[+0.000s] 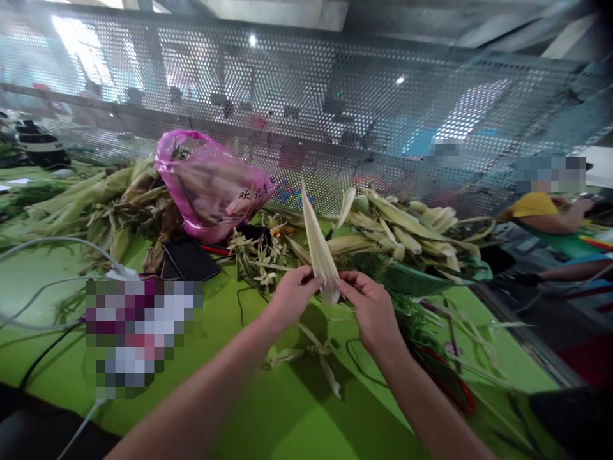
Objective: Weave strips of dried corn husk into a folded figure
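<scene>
A long, pale corn husk (319,246) stands upright between my hands, its narrow tip pointing away from me. My left hand (294,295) pinches its lower left edge between thumb and fingers. On the other side, my right hand (371,306) grips the lower right edge the same way. Below them on the green tabletop (230,377) lies a small piece made of knotted husk strips (316,350). Just beyond my right hand, a green basket (416,278) holds a heap of dried corn husks (407,230).
A pink plastic bag (211,185) of husks stands at the back, beside a husk pile (119,204). A dark phone (191,259), woven husk pieces (258,252) and cables (62,243) lie to the left. Red-handled scissors (460,390) sit right. A person in yellow (536,207) is farther right.
</scene>
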